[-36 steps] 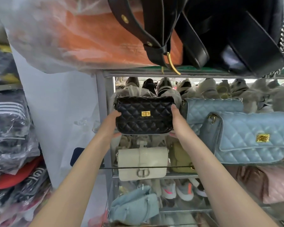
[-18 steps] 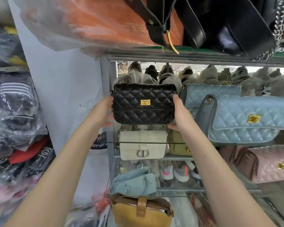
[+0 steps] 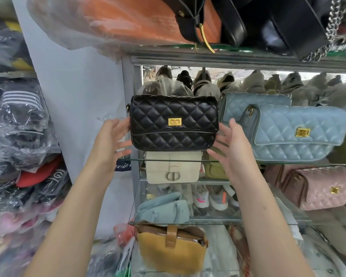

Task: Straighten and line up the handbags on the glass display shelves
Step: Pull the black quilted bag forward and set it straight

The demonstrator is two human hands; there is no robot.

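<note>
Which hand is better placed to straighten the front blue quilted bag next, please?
Probably the right hand: it is open just beside the front blue quilted bag, while the left hand sits beyond the black quilted bag.

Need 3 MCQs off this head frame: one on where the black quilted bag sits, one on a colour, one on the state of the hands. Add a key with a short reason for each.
1. Where is the black quilted bag relative to the two blue quilted bags?
A. Left of them, on the same glass shelf
B. One shelf below them
C. Right of them

2. What colour is the black bag's clasp?
A. Silver
B. Gold
C. Red

3. How are the left hand and right hand?
A. Both gripping a strap
B. Open, fingers spread, one at each end of the black bag
C. Both closed in fists

Key
1 A: it stands at the shelf's left end, with the blue bags to its right.
2 B: the lock at the middle of the flap is gold.
3 B: the fingers are straight and curl round nothing.
</note>
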